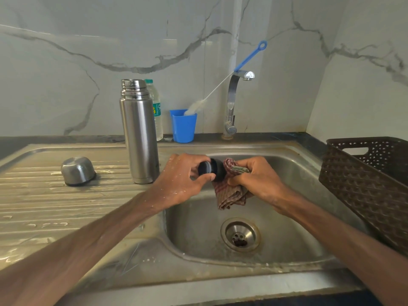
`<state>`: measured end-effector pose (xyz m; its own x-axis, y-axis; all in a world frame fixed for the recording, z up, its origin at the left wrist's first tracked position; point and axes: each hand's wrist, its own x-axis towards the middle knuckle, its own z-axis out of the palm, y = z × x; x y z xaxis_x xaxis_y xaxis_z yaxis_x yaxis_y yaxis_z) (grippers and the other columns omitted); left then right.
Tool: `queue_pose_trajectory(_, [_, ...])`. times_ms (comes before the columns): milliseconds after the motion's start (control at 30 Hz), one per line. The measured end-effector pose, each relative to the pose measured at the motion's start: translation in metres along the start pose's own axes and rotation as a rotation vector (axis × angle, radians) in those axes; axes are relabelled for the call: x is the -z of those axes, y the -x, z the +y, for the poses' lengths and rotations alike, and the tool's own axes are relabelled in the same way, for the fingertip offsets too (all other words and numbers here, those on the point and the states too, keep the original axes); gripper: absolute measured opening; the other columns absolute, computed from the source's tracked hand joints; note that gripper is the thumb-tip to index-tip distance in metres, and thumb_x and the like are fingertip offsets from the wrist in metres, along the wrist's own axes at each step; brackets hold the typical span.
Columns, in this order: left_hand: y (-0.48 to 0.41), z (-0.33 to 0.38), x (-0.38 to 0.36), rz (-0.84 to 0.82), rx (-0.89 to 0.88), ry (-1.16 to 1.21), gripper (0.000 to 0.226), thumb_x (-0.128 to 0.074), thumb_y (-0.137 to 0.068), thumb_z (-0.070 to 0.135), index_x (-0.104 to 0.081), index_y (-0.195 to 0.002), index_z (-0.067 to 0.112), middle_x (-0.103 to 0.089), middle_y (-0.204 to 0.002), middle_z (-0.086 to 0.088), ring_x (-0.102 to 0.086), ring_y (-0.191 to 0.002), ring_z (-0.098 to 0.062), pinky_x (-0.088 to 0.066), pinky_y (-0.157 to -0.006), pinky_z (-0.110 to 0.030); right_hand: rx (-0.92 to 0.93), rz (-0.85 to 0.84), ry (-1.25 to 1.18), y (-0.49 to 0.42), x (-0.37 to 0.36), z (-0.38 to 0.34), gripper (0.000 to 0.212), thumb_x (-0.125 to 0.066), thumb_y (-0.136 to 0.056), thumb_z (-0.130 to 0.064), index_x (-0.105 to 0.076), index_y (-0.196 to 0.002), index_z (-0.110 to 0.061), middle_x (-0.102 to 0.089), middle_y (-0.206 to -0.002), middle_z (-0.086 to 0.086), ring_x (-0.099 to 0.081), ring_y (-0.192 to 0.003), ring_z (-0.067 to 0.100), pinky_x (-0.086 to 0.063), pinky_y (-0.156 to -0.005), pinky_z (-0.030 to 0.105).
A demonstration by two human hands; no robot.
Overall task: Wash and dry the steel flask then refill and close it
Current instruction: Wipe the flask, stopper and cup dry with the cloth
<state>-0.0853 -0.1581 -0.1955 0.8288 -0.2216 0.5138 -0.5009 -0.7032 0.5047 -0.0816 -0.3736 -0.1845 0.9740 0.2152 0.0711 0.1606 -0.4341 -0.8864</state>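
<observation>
The steel flask (139, 131) stands upright and uncapped on the draining board, just left of the sink basin. Its steel cup lid (78, 171) lies upside down further left. Over the basin, my left hand (183, 176) grips the flask's black stopper (211, 168). My right hand (257, 175) holds a checked reddish cloth (230, 196) bunched against the stopper's end, and the rest of the cloth hangs down below both hands.
A plastic water bottle (156, 109) stands behind the flask. A blue cup (183, 127) holds a long bottle brush (238, 67) leaning on the tap (234, 100). A brown plastic basket (366, 184) sits at the right. The sink basin (198, 226) has a drain (240, 234).
</observation>
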Motion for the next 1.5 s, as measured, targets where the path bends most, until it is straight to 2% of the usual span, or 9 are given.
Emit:
queue_pose_trajectory(133, [-0.002,0.001,-0.003,0.008,0.004,-0.064,0.029,-0.079,-0.092,0.027,-0.076,-0.118,0.016,-0.079,-0.101,-0.002,-0.075,-0.091,-0.014,-0.064,-0.085,-0.033,0.007,0.001,0.010,-0.001,0.002,0.000,0.022,-0.072,-0.090,-0.002,-0.079,-0.108,-0.013,-0.081,-0.086,0.001,-0.078,-0.076,0.012,-0.062,-0.066,0.024])
queue_pose_trajectory(233, [-0.003,-0.009,0.001,0.027,0.083,-0.132,0.029,-0.080,-0.091,0.029,-0.075,-0.116,0.017,-0.078,-0.099,-0.003,-0.074,-0.090,-0.018,-0.063,-0.088,-0.042,0.017,-0.019,-0.005,-0.001,0.000,-0.001,0.026,-0.074,-0.089,-0.003,-0.078,-0.112,-0.014,-0.081,-0.089,0.004,-0.079,-0.077,0.015,-0.062,-0.065,0.026])
queue_pose_trajectory(533, [-0.004,-0.011,0.006,0.111,0.256,-0.044,0.046,-0.092,-0.073,0.016,-0.072,-0.114,0.020,-0.072,-0.098,0.009,-0.071,-0.081,-0.003,-0.054,-0.072,-0.011,-0.005,0.046,-0.001,-0.004,-0.004,0.002,0.028,-0.072,-0.091,-0.002,-0.076,-0.117,-0.013,-0.080,-0.095,0.003,-0.078,-0.079,0.013,-0.061,-0.062,0.022])
queue_pose_trajectory(700, [-0.004,-0.007,0.008,0.128,0.352,0.116,0.050,-0.098,-0.066,0.022,-0.071,-0.109,0.025,-0.073,-0.104,0.014,-0.074,-0.083,-0.002,-0.053,-0.073,-0.012,-0.035,0.069,-0.023,-0.005,-0.003,0.004,0.026,-0.070,-0.091,0.000,-0.076,-0.114,-0.011,-0.080,-0.090,0.006,-0.078,-0.073,0.015,-0.062,-0.060,0.026])
queue_pose_trajectory(900, [-0.003,0.000,0.004,-0.052,0.412,0.208,0.054,-0.098,-0.062,0.045,-0.076,-0.107,0.028,-0.073,-0.110,0.013,-0.069,-0.106,-0.008,-0.054,-0.102,-0.039,-0.046,0.055,-0.069,-0.004,-0.006,0.004,0.020,-0.071,-0.089,0.000,-0.077,-0.105,-0.009,-0.079,-0.077,0.006,-0.077,-0.068,0.018,-0.058,-0.058,0.026])
queue_pose_trajectory(1100, [-0.001,-0.002,0.005,0.026,0.406,0.276,0.060,-0.098,-0.049,0.060,-0.079,-0.095,0.027,-0.078,-0.094,0.012,-0.075,-0.094,-0.005,-0.062,-0.091,-0.040,-0.051,0.040,-0.072,-0.006,-0.010,0.006,0.021,-0.073,-0.088,-0.002,-0.077,-0.107,-0.010,-0.080,-0.080,0.005,-0.078,-0.071,0.016,-0.058,-0.058,0.025])
queue_pose_trajectory(1233, [-0.003,-0.007,0.006,-0.021,0.430,0.292,0.089,-0.099,-0.042,0.059,-0.067,-0.117,0.024,-0.077,-0.101,0.008,-0.076,-0.093,-0.007,-0.065,-0.083,-0.041,-0.050,0.029,-0.073,-0.006,-0.013,0.007,0.023,-0.073,-0.088,-0.001,-0.077,-0.109,-0.010,-0.080,-0.082,0.005,-0.078,-0.072,0.016,-0.060,-0.059,0.026])
queue_pose_trajectory(1400, [-0.004,-0.001,0.012,-0.210,0.297,0.135,0.052,-0.097,-0.068,0.039,-0.077,-0.114,0.024,-0.077,-0.103,0.012,-0.073,-0.095,-0.004,-0.061,-0.094,-0.038,-0.004,0.060,-0.095,-0.001,-0.016,-0.001,0.020,-0.073,-0.089,0.000,-0.076,-0.098,-0.018,-0.079,-0.082,0.007,-0.077,-0.070,0.017,-0.060,-0.057,0.027])
queue_pose_trajectory(1500, [-0.006,0.000,0.016,-0.260,0.244,0.044,0.047,-0.095,-0.072,0.031,-0.077,-0.115,0.022,-0.078,-0.106,0.010,-0.072,-0.101,-0.007,-0.059,-0.098,-0.038,0.029,0.071,-0.062,0.000,-0.020,-0.007,0.022,-0.073,-0.089,-0.001,-0.077,-0.100,-0.020,-0.080,-0.086,0.004,-0.078,-0.074,0.015,-0.063,-0.062,0.029])
